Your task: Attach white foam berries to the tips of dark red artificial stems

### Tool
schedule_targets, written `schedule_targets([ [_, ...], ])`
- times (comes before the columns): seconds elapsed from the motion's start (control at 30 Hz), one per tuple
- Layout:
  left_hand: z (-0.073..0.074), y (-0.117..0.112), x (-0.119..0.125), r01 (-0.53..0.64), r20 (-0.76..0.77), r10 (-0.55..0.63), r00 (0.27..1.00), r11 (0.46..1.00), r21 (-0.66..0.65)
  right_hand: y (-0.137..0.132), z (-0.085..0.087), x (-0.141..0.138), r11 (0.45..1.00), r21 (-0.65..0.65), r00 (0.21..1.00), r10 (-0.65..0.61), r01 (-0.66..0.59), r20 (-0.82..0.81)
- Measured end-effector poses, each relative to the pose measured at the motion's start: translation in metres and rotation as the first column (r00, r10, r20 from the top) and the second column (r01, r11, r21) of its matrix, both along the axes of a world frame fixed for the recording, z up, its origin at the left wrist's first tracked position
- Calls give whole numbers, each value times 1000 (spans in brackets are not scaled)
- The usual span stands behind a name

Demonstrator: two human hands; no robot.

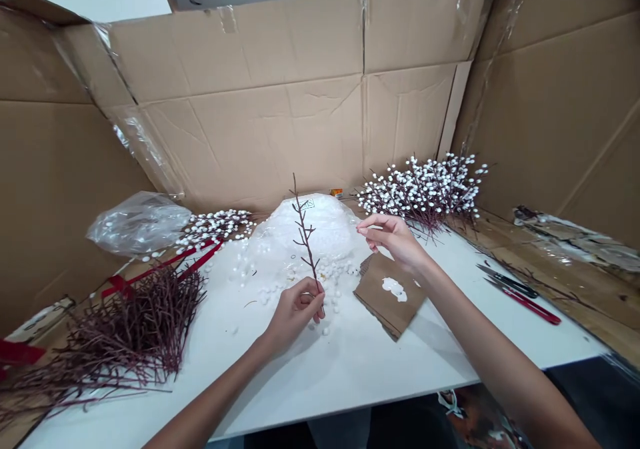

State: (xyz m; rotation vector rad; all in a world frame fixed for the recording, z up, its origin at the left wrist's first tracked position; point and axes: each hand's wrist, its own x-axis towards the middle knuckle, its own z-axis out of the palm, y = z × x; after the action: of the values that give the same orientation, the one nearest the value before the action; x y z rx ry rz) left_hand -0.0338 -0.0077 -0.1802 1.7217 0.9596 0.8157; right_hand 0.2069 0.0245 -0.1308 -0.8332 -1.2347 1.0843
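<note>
A bare brown twig [303, 232] is leaning slightly left above the middle of the white table [290, 392], the left hand [296, 309] pinching its lower end. At right, the right hand [393, 236] is pressing its fingertips together near 1 cardboard piece [383, 309] bearing white paste [395, 289]; whether they are gripping anything, I cannot tell. Farther out, bare twigs [145, 322] are lying left, white-tipped sprigs [425, 186] far right.
</note>
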Motion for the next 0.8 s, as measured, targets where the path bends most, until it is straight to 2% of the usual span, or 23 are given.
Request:
schedule_targets([
  [0.17,-5,-2,-1,29,-40,-29,999,1000,-8,-1,4,8,989,44,989,-140,142,-48],
  [0.27,-4,-1,-4,3,-53,-3,999,1000,-14,-20,9,18,956,103,961,-270,276,-67],
  [0.33,-3,1,-6,12,-74,-13,997,1000,-14,-42,5,33,910,176,923,-383,375,16],
  [0.37,-3,2,-7,13,-76,-14,997,1000,-16,-54,0,45,879,203,880,-459,431,122],
  [0.4,-2,4,-9,16,-80,-18,997,1000,-22,-67,-7,59,843,208,788,-538,496,299],
  [0.43,-1,6,-10,25,-84,-27,996,999,-26,-80,-15,75,784,220,629,-604,581,490],
  [0.53,4,13,-12,71,-72,-74,995,996,-45,-114,-43,128,649,224,382,-654,727,654],
  [0.6,10,18,-10,109,-59,-112,992,992,-58,-130,-60,159,593,245,245,-624,767,742],
  [0.7,21,21,1,197,-70,-207,976,973,-123,-140,-78,186,575,252,135,-545,778,828],
  [0.8,34,15,21,310,-105,-339,935,925,-220,-137,-89,193,599,257,92,-489,759,868],
])
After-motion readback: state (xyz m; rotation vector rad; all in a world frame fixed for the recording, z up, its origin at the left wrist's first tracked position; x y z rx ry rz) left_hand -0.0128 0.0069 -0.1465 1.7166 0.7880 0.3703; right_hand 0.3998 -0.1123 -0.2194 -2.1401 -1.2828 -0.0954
